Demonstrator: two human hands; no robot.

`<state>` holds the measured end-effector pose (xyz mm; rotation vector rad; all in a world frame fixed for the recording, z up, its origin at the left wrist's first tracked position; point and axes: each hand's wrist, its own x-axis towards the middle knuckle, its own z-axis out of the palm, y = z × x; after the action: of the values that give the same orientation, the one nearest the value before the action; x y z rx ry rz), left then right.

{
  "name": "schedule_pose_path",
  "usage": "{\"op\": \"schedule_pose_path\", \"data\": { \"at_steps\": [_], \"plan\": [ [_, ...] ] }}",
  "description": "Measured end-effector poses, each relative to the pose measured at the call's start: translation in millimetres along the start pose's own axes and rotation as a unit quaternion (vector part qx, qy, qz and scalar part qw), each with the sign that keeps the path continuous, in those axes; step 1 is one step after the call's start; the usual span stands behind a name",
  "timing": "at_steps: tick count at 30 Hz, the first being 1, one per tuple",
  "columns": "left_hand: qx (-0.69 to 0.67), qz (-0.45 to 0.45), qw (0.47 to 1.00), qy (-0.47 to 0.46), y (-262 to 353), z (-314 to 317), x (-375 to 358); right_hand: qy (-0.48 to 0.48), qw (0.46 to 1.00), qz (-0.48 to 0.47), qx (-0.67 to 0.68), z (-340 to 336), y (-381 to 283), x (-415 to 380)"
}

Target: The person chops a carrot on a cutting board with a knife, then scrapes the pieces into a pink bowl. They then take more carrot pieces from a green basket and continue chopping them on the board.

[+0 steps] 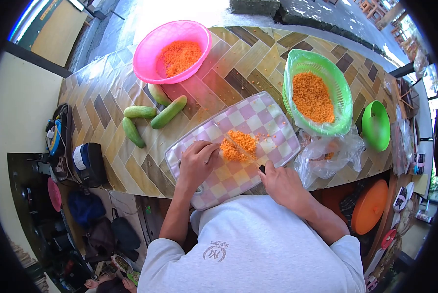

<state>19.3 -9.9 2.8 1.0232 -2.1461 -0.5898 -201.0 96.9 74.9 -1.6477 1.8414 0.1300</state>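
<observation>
Table: on my head feed, a long table (258,58) in brown-and-beige herringbone covering.
Board: a pink-and-white checkered rectangular cutting board (250,108) lies at its near edge; I place everything else by it.
Orange heap: finely chopped orange bits (247,139), mid-board.
Right hand: my right hand (283,183), at the board's near right, is closed around the black handle of a thin-bladed knife (262,169), blade across the heap.
Left hand: my left hand (198,160), over the board's left part, has bent, gathered fingers beside the heap; I can't tell whether they pinch anything.
Cucumbers: four green cucumbers (169,112), beyond the board's left.
Containers: round pink plastic basin (145,56), beyond-left of the board; lined green plastic basket (345,97), right.
</observation>
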Motion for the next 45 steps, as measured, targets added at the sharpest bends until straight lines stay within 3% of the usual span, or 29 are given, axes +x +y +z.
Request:
{"op": "schedule_pose_path", "data": {
  "at_steps": [8,11,28,35,45],
  "plan": [
    [0.041,-0.007,0.999,-0.001,-2.8,-1.8,3.1,-0.015,1.000,0.001,0.008,-6.1,-13.5,-5.2],
    [0.051,-0.028,0.998,0.008,-5.5,-0.9,2.8,0.057,0.998,-0.034,-0.005,23.6,1.8,9.3],
    [0.039,-0.028,0.999,-0.006,-12.4,2.8,2.1,-0.009,1.000,-0.025,0.013,-14.9,-18.2,-5.4],
    [0.042,-0.025,0.999,-0.015,-13.4,3.2,2.6,0.035,0.999,-0.035,-0.017,22.3,-4.1,10.6],
    [0.105,0.013,0.993,-0.057,-7.5,1.4,2.0,-0.007,0.998,-0.019,0.056,-4.7,-16.5,2.5]
  ]
}}
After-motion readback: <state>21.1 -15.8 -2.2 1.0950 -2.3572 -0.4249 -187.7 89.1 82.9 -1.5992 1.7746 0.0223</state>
